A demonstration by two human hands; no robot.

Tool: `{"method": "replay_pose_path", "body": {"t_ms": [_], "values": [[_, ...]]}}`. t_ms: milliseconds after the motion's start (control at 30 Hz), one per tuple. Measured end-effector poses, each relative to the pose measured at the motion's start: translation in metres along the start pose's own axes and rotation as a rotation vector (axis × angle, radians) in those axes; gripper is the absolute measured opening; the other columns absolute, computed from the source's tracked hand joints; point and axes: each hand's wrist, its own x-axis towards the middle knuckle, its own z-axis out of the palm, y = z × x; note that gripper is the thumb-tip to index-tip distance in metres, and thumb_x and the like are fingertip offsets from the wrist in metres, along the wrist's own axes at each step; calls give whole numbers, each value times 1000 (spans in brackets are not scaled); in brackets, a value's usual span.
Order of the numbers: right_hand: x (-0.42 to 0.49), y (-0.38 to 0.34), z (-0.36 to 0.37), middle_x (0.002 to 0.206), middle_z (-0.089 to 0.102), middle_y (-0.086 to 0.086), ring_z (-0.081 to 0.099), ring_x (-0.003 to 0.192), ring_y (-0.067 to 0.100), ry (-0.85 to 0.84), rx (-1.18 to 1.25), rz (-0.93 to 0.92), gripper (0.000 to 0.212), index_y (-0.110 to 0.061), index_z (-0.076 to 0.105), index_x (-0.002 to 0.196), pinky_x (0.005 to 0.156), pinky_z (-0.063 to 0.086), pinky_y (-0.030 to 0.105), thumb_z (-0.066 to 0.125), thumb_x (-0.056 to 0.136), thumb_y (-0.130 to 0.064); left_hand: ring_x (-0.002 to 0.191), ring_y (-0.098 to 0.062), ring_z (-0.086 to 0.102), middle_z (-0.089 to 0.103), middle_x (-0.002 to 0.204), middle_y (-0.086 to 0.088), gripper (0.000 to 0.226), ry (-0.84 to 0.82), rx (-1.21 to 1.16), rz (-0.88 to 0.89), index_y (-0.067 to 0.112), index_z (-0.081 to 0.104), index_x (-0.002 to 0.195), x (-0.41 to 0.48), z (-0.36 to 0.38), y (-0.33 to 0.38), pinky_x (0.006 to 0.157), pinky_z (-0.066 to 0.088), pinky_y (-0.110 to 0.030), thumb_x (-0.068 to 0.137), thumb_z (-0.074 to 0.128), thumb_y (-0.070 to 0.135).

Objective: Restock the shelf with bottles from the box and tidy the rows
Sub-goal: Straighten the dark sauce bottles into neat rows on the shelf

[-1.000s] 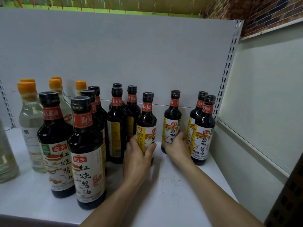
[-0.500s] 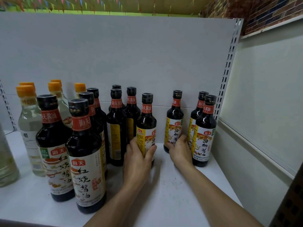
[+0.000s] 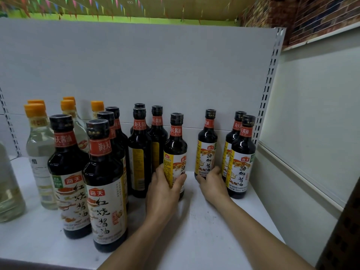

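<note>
Dark soy sauce bottles with red neck bands stand upright on a white shelf [image 3: 194,240]. My left hand [image 3: 163,191] grips the lower body of a yellow-labelled bottle [image 3: 175,149] in the middle. My right hand [image 3: 213,184] holds the base of another yellow-labelled bottle [image 3: 206,145] further back. Two more of the same kind [image 3: 242,152] stand at the right end, just beside my right hand. Larger white-labelled soy bottles [image 3: 105,191] stand front left. No box is in view.
Clear vinegar bottles with orange caps [image 3: 39,145] fill the left back of the shelf. A grey back panel [image 3: 136,71] closes the rear and a slotted upright [image 3: 269,78] marks the right end. A pale wall stands to the right.
The bottle under my right hand has slid back toward the panel, and my right hand went with it. My left hand keeps its hold on the middle bottle.
</note>
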Motion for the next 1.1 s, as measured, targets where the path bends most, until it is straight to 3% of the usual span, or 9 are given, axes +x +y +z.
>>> {"method": "replay_pose_path", "body": {"t_ms": [167, 333, 467, 633, 767, 900, 1100], "values": [[-12, -1, -13, 155, 32, 21, 38, 141, 36, -101, -52, 6, 62, 1, 24, 143, 109, 37, 39, 60, 100, -25, 109, -4, 53, 55, 128, 16, 61, -46, -12, 14, 32, 40, 144, -1, 1, 1, 86, 44, -28, 92, 59, 59], [-30, 6, -17, 160, 31, 8, 43, 139, 29, -205, -21, -103, 67, -15, 21, 154, 107, 42, 37, 58, 99, -23, 110, -3, 61, 63, 123, 19, 56, -162, -69, -3, 38, 44, 136, 1, 7, 6, 94, 54, -33, 89, 65, 59], [-38, 11, -24, 148, 45, 8, 54, 126, 27, -222, 7, -116, 57, -18, 29, 148, 98, 49, 33, 54, 96, -15, 102, -2, 66, 67, 113, 18, 50, -276, -66, -1, 38, 45, 127, 5, 22, 16, 92, 57, -33, 87, 74, 48], [-42, 21, -39, 135, 54, 10, 57, 120, 26, -204, 8, -107, 47, -15, 38, 138, 99, 50, 36, 57, 95, -18, 99, -8, 68, 69, 110, 13, 44, -314, -86, -10, 43, 46, 113, 13, 48, 23, 89, 59, -42, 85, 79, 39], [-47, 33, -46, 138, 54, 4, 54, 125, 23, -218, 12, -114, 49, -18, 38, 141, 100, 46, 30, 56, 96, -20, 99, -12, 67, 66, 112, 7, 48, -287, -79, -14, 33, 48, 119, 18, 66, 30, 88, 58, -43, 83, 78, 43], [-48, 40, -48, 132, 59, 1, 58, 116, 19, -247, 1, -115, 43, -21, 41, 137, 99, 50, 32, 53, 97, -26, 99, -17, 65, 62, 113, 3, 57, -259, -52, -8, 32, 47, 119, 21, 76, 34, 88, 58, -45, 75, 76, 54], [-48, 44, -51, 124, 65, -3, 63, 112, 16, -257, 49, -111, 42, -28, 45, 131, 99, 53, 38, 56, 91, -34, 103, -13, 63, 61, 117, 6, 56, -230, -54, 22, 31, 48, 129, 15, 76, 31, 91, 56, -41, 84, 77, 46]]}}
